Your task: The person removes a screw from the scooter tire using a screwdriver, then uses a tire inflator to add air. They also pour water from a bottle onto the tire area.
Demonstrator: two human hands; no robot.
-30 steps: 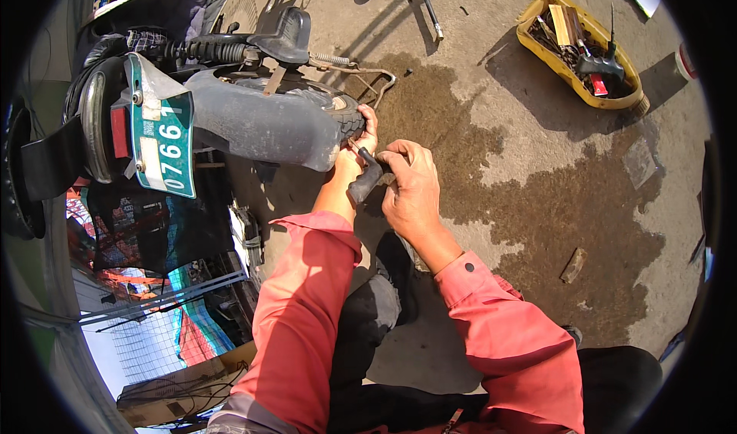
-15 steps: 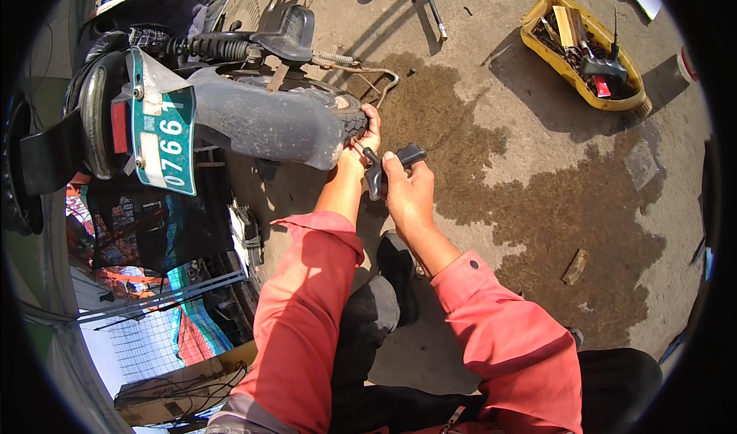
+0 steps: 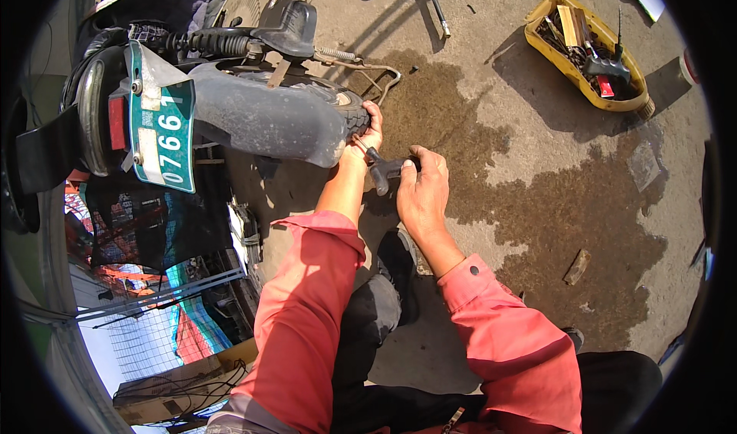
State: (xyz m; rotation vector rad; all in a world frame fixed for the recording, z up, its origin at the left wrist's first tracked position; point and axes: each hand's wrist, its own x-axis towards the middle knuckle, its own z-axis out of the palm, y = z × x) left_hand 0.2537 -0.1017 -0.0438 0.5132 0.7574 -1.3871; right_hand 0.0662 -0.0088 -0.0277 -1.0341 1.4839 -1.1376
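Note:
A scooter's rear tyre (image 3: 354,117) shows its tread past the end of the dusty grey mudguard (image 3: 265,123). Round that tread curl the fingers of my left hand (image 3: 371,133), its wrist close to the mudguard's tip. My right hand (image 3: 424,196) is closed on one end of the black handle of a T-handled tool (image 3: 381,177). The other end of the handle sticks out toward my left wrist. The tool's thin shank runs to the tyre beside my left palm; its tip is hidden.
A yellow tub (image 3: 549,63) of tools stands on the concrete at the far right. A wet patch (image 3: 568,227) spreads to my right, with a small brown block (image 3: 576,267) on it. A black hose (image 3: 434,8) lies at the back. A bent metal stand (image 3: 388,81) juts out beyond the tyre.
My right hand has shifted slightly right and turned, and the T-handle has rotated with it. My left hand stays at the tyre.

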